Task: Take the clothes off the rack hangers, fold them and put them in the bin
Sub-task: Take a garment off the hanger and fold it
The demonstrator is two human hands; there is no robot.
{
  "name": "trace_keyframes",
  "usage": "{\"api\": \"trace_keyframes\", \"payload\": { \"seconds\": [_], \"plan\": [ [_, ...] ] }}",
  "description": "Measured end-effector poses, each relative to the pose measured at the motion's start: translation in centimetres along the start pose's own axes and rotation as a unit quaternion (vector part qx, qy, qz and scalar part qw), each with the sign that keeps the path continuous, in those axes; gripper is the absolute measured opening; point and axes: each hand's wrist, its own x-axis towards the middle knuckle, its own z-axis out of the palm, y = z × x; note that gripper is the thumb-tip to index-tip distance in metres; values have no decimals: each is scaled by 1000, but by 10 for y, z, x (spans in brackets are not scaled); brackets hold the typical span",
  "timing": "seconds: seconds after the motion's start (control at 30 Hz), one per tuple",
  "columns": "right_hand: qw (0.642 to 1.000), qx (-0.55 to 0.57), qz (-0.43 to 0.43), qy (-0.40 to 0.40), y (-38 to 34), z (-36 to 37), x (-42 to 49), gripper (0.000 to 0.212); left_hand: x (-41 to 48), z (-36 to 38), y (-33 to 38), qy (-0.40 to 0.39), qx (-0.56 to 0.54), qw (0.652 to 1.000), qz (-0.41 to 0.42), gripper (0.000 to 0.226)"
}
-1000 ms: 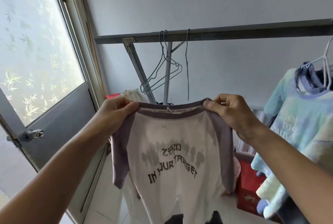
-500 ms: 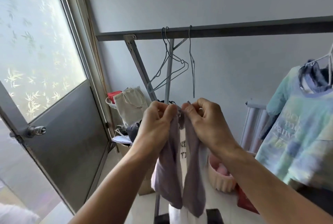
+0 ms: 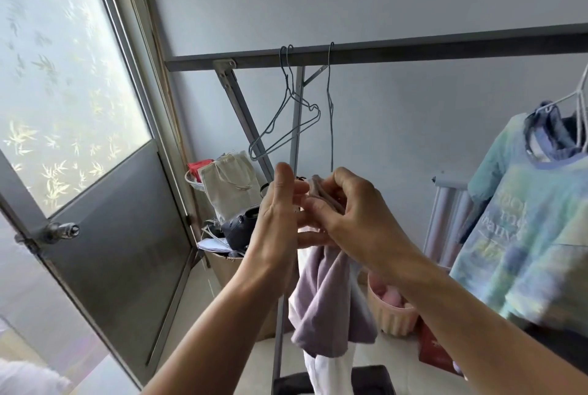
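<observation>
Below the rack bar (image 3: 413, 49), the right hand (image 3: 353, 219) pinches the folded shirt (image 3: 324, 302); the left hand (image 3: 278, 223), fingers straight, touches it.

text check | tie-dye shirt (image 3: 525, 235) hanging at my right: pale lettering in several rows across the chest, too blurred for me to make out a single word | purple-and-white shirt (image 3: 321, 299) I hold: bunched up, no print I can read | overall: I read no text, brand or number
</observation>
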Motion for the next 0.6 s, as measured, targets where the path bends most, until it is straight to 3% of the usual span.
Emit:
{"api": "trace_keyframes", "payload": {
  "seconds": [0.07,0.1,0.17,0.27,0.33,0.47,0.6],
  "plan": [
    [1000,4,-7,-2,0,-6,3,8,0,-8,3,-9,62,998,28,57],
    [1000,16,-5,-14,1,-10,5,7,4,-16,5,-1,145,986,76,48],
    [996,69,-7,-58,1,-18,8,8,18,-35,14,0,315,929,194,45],
    [986,107,-47,-116,-4,-29,12,10,39,-48,27,-145,437,864,201,63],
    [983,131,-68,-114,-5,-34,15,10,50,-47,31,-201,441,856,182,54],
    [983,160,-60,-68,-1,-45,16,8,60,-38,31,-209,373,880,209,56],
    [992,39,-40,-109,17,-57,7,24,60,-26,41,-188,375,870,260,36]
  ]
}}
